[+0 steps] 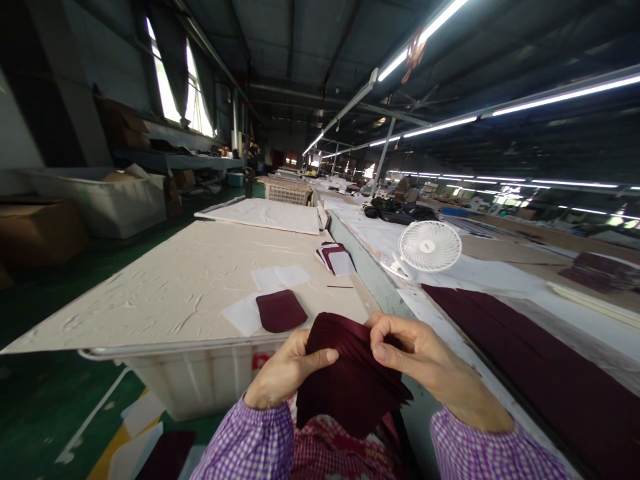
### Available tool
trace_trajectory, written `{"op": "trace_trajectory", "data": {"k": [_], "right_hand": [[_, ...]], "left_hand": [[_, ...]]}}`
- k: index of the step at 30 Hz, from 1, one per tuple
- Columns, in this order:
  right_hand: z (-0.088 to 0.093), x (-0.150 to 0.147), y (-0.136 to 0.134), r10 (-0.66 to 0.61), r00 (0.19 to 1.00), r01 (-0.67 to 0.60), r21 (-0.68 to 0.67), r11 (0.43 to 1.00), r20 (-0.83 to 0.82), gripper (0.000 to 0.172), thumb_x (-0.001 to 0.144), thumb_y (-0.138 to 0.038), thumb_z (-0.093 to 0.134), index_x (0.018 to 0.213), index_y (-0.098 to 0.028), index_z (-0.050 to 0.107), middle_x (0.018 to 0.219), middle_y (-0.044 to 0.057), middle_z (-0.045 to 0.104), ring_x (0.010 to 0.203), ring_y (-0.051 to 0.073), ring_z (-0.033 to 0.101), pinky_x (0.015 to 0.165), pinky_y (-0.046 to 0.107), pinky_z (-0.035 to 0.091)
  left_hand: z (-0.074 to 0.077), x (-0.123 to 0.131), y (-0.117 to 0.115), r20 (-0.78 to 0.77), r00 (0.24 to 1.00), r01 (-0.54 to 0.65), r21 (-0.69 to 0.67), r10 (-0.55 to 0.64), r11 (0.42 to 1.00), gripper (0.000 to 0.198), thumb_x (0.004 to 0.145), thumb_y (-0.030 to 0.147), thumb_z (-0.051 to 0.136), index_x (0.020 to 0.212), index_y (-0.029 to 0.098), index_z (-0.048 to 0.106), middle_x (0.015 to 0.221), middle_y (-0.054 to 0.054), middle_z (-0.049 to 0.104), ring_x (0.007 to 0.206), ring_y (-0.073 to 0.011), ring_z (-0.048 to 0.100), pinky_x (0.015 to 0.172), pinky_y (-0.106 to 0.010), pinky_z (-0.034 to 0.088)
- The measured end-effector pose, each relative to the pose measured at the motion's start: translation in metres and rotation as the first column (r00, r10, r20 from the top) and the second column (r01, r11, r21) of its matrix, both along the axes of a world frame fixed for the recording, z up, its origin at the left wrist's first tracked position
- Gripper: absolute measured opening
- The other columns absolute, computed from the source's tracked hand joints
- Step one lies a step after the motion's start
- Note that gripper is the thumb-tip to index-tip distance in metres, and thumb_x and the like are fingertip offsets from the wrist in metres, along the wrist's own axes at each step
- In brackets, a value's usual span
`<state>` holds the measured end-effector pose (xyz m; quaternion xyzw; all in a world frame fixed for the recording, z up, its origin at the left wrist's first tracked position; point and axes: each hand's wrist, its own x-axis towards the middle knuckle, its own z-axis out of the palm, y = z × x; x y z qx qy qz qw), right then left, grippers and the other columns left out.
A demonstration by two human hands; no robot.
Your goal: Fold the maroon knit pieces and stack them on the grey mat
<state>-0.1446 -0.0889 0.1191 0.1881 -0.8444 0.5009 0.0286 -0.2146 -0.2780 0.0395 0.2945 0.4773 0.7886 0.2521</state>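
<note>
A stack of dark maroon fabric pieces (pixel 350 380) is held up before my body, its layers fanned along the right edge. My left hand (pixel 295 363) grips the stack's left side, thumb on the front face. At its upper right edge, my right hand (pixel 413 350) pinches the layers between thumb and curled fingers. Just beyond, a single maroon fabric piece (pixel 281 311) lies on the cream board (pixel 190 273), overlapping thin white sheets (pixel 240 315). Farther back on the board sits a small pile of maroon and white pieces (pixel 336 259).
A white plastic bin (pixel 195 377) stands under the board's near edge. To the right, a long table carries a white clip fan (pixel 429 247) and a long maroon fabric strip (pixel 530 360). Cardboard boxes (pixel 43 233) and a large tub (pixel 110 203) stand at left.
</note>
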Motion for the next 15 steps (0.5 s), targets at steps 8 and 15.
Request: {"op": "trace_trajectory", "data": {"k": [8,15], "right_hand": [[0.0001,0.0021,-0.0011,0.01,1.0,-0.01,-0.032,0.999,-0.001,0.03,0.081,-0.045,0.062,0.072,-0.018,0.054,0.07,-0.002,0.044,0.06,0.01,0.04,0.054,0.023,0.033],[0.0053,0.0087,-0.001,-0.008,0.991,0.021,0.094,0.995,-0.135,0.002,0.082,-0.021,0.057,0.079,-0.021,0.056,0.09,0.002,0.056,0.083,0.015,0.056,0.074,0.026,0.045]], "left_hand": [[-0.0002,0.0004,0.0013,0.023,1.0,0.005,0.019,-0.005,1.0,0.016,0.073,0.026,0.073,0.078,0.012,0.069,0.074,-0.004,0.068,0.065,-0.0122,0.059,0.064,-0.022,0.047],[-0.0024,-0.0012,0.0018,0.012,1.0,0.016,0.016,-0.016,1.0,0.017,0.074,0.026,0.072,0.084,0.012,0.07,0.077,-0.005,0.069,0.067,-0.0128,0.06,0.065,-0.022,0.048]]}}
